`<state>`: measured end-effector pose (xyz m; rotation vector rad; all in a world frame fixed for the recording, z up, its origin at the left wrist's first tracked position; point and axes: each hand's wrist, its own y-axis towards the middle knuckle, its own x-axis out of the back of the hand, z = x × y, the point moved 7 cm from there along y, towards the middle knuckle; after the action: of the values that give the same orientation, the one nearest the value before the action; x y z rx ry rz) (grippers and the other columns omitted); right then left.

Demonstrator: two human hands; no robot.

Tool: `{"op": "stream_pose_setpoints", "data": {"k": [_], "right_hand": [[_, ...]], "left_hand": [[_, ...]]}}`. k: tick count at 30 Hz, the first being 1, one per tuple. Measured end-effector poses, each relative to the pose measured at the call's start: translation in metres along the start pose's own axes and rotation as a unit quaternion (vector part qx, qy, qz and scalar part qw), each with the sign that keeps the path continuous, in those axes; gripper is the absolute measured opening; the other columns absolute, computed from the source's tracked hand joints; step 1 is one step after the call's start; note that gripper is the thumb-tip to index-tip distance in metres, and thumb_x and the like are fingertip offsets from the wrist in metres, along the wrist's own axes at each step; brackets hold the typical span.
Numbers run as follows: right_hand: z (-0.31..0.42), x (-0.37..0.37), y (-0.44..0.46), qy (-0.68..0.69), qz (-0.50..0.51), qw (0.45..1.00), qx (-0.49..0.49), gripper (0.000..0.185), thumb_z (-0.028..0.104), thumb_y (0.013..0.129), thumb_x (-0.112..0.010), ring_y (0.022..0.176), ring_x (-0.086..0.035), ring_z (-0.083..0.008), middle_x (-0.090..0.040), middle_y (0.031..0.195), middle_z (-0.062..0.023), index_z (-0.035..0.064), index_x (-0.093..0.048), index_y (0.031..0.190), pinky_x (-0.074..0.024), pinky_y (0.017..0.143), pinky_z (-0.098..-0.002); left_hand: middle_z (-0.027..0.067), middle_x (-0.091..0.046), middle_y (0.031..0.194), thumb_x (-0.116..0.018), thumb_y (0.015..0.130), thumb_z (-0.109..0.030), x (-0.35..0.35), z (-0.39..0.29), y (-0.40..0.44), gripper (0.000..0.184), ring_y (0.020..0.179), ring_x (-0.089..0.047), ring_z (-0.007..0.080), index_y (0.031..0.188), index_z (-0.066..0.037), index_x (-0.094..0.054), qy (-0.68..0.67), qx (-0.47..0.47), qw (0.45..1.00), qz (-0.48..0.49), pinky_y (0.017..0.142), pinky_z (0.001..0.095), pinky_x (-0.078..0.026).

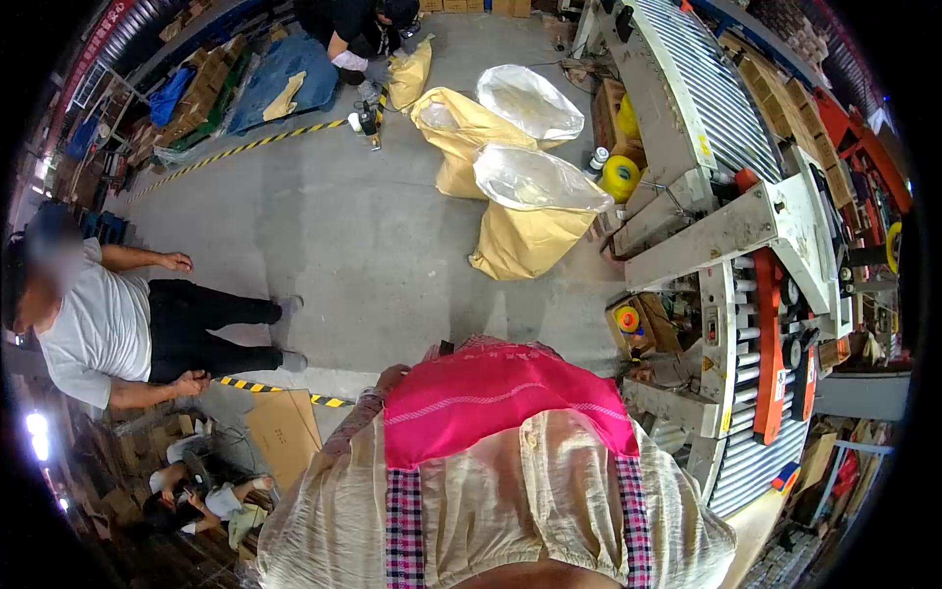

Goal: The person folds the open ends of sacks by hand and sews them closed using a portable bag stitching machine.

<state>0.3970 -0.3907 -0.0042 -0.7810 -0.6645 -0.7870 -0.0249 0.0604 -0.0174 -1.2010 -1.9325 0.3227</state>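
Observation:
My left hand [393, 378] is at the left edge of the pink apron [510, 383], beside my body. Its fingers are mostly hidden, so whether it holds anything does not show. A patterned sleeve [355, 420] covers that forearm. At the apron's right edge, a small patch that looks like my right hand [642, 374] shows near the roller conveyor [751, 393]. Its fingers cannot be made out. Ahead on the floor stand several yellow sacks [525, 240] with open whitish liners.
A person [108, 314] in a white shirt stands at left. Another person [348, 39] bends near the sacks. A blue pallet [285, 88] lies behind striped floor tape [235, 149]. Yellow tape rolls [619, 179] and a cardboard box [643, 329] sit beside the conveyor.

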Motion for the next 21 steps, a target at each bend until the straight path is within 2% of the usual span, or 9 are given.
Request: {"op": "stream_pose_setpoints", "data": {"k": [1,2,3,5,6,7,10,11,21], "right_hand": [[0.002,-0.002,0.000,-0.001,-0.001,1.000,-0.002,0.034,0.012,0.067,-0.062,0.100,-0.049,-0.0398,-0.053,0.105,-0.0231,0.0043,-0.057,0.100,-0.0430,0.083,-0.0431],[0.013,0.002,0.000,-0.028,-0.023,0.999,-0.010,0.033,0.011,0.067,-0.061,0.098,-0.050,-0.0401,-0.053,0.104,-0.0233,0.0040,-0.058,0.099,-0.0431,0.083,-0.0438],[0.029,0.008,-0.002,-0.055,-0.044,0.997,-0.022,0.031,0.011,0.067,-0.060,0.097,-0.050,-0.0404,-0.054,0.103,-0.0234,0.0037,-0.058,0.097,-0.0433,0.083,-0.0445],[0.058,0.011,-0.002,-0.086,-0.032,0.996,0.007,0.030,0.008,0.068,-0.056,0.099,-0.050,-0.0415,-0.054,0.103,-0.0252,0.0034,-0.059,0.098,-0.0433,0.084,-0.0443],[0.074,0.018,-0.010,-0.069,-0.046,0.996,-0.038,0.030,0.007,0.069,-0.056,0.100,-0.050,-0.0415,-0.053,0.102,-0.0257,0.0032,-0.059,0.098,-0.0432,0.085,-0.0439],[0.110,0.035,-0.018,-0.052,-0.061,0.993,-0.082,0.030,0.006,0.069,-0.055,0.101,-0.049,-0.0416,-0.053,0.102,-0.0261,0.0029,-0.059,0.098,-0.0431,0.086,-0.0434],[0.127,0.031,-0.013,-0.084,-0.061,0.995,0.001,0.028,0.006,0.070,-0.055,0.097,-0.051,-0.0417,-0.051,0.105,-0.0260,0.0029,-0.059,0.098,-0.0441,0.083,-0.0448],[0.161,0.048,-0.025,-0.052,-0.053,0.995,-0.073,0.028,0.007,0.071,-0.055,0.096,-0.052,-0.0417,-0.049,0.109,-0.0254,0.0035,-0.058,0.099,-0.0441,0.083,-0.0448],[0.155,0.016,-0.039,-0.069,-0.058,0.993,-0.079,0.028,0.009,0.070,-0.057,0.091,-0.053,-0.0396,-0.051,0.103,-0.0218,0.0045,-0.059,0.098,-0.0454,0.081,-0.0425]], "left_hand": [[0.0170,-0.064,0.096,-0.059,0.079,-0.035,-0.013,0.016,-0.002,0.040,0.087,-0.062,0.0283,0.103,-0.003,-0.059,-0.339,0.004,0.938,0.066,0.078,0.0360,-0.049],[0.0175,-0.064,0.096,-0.060,0.080,-0.033,-0.021,0.023,-0.002,0.039,0.085,-0.063,0.0284,0.104,-0.003,-0.058,-0.636,0.010,0.761,0.125,0.077,0.0371,-0.049],[0.0175,-0.064,0.096,-0.060,0.080,-0.033,-0.017,0.022,-0.001,0.039,0.085,-0.063,0.0284,0.104,-0.003,-0.058,-0.634,0.012,0.762,0.131,0.077,0.0371,-0.049],[0.0173,-0.064,0.096,-0.059,0.081,-0.033,-0.003,0.038,0.002,0.039,0.084,-0.063,0.0279,0.105,-0.003,-0.058,-0.438,0.018,0.896,0.070,0.075,0.0368,-0.049],[0.0172,-0.064,0.096,-0.059,0.081,-0.033,0.007,0.045,0.003,0.039,0.084,-0.063,0.0276,0.105,-0.003,-0.057,-0.300,0.033,0.953,0.038,0.075,0.0366,-0.049],[0.0171,-0.064,0.096,-0.059,0.081,-0.033,0.013,0.051,0.004,0.039,0.084,-0.063,0.0274,0.106,-0.003,-0.057,-0.268,0.040,0.962,0.034,0.074,0.0364,-0.049],[0.0168,-0.064,0.096,-0.058,0.082,-0.033,0.027,0.071,0.007,0.039,0.083,-0.063,0.0267,0.107,-0.003,-0.056,-0.220,0.061,0.973,0.029,0.072,0.0359,-0.049],[0.0167,-0.064,0.096,-0.058,0.082,-0.032,0.029,0.077,0.007,0.039,0.083,-0.063,0.0264,0.108,-0.003,-0.056,-0.221,0.067,0.972,0.031,0.071,0.0357,-0.049],[0.0156,-0.064,0.095,-0.055,0.085,-0.031,0.074,0.118,0.032,0.039,0.080,-0.063,0.0240,0.112,-0.003,-0.054,-0.258,0.142,0.953,0.071,0.064,0.0339,-0.049]]}}
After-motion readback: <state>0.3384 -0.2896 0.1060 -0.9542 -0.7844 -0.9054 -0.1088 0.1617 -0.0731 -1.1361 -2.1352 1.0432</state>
